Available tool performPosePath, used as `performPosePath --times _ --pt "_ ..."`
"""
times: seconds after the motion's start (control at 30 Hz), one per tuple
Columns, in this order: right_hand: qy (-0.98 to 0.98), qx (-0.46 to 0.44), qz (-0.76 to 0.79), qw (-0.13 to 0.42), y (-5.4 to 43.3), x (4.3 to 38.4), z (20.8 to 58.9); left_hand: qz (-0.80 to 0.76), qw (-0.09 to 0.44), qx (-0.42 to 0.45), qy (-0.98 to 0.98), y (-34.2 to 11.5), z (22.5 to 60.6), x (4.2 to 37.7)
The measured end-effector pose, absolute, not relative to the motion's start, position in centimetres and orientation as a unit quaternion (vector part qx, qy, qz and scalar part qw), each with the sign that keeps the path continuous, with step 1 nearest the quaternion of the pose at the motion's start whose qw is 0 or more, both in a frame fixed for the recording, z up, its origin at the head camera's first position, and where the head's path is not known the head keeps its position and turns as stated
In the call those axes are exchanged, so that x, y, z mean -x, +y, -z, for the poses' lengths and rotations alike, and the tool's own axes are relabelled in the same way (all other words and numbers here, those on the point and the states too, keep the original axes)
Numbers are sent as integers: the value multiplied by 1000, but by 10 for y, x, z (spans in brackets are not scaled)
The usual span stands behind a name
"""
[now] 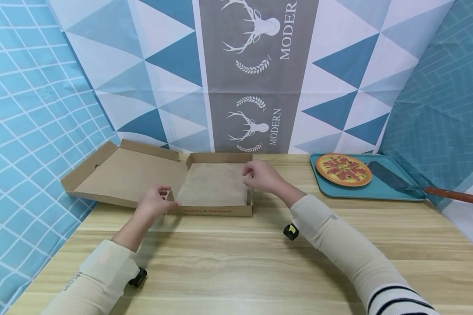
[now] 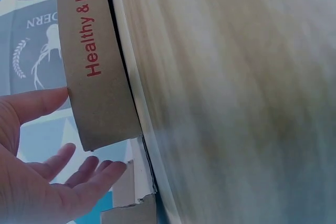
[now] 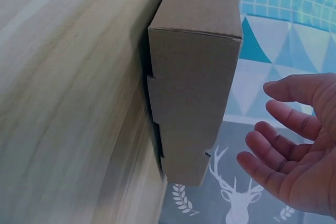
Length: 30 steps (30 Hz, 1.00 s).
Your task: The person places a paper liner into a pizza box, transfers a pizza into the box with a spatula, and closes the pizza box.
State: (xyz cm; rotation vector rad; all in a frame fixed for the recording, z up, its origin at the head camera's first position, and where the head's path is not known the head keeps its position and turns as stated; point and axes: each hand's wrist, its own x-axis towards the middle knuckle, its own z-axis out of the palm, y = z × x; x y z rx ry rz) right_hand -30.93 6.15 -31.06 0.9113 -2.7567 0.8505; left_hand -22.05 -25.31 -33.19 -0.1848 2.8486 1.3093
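Note:
A cardboard pizza box point(image 1: 210, 211) lies on the table with its lid point(image 1: 130, 173) folded open to the left. Inside it is a sheet of brownish paper point(image 1: 214, 183). At the box's front left corner is my left hand point(image 1: 153, 203), its thumb tip at the top edge of the front wall and its fingers spread, holding nothing. My right hand point(image 1: 262, 176) hovers by the right wall, fingers loosely bent. In the right wrist view, a gap shows between that hand point(image 3: 299, 145) and the box's side wall point(image 3: 189, 93).
On the right, a teal tray point(image 1: 327, 189) bears a pizza point(image 1: 344, 169) and a pizza server with a dark blade point(image 1: 390, 175); its wooden handle point(image 1: 457, 195) sticks out past the tray's right edge. A patterned cloth point(image 1: 256, 78) stands behind the wooden table point(image 1: 236, 262).

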Motion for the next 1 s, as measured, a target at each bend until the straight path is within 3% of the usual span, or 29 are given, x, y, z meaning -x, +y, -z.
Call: performPosePath --times 0.47,1.0 --pt "-908 -286 -294 83 98 292 318 -308 -102 -18 946 -243 332 221" --pt "-917 -281 -254 122 124 278 318 -267 -153 -110 945 -214 322 229"
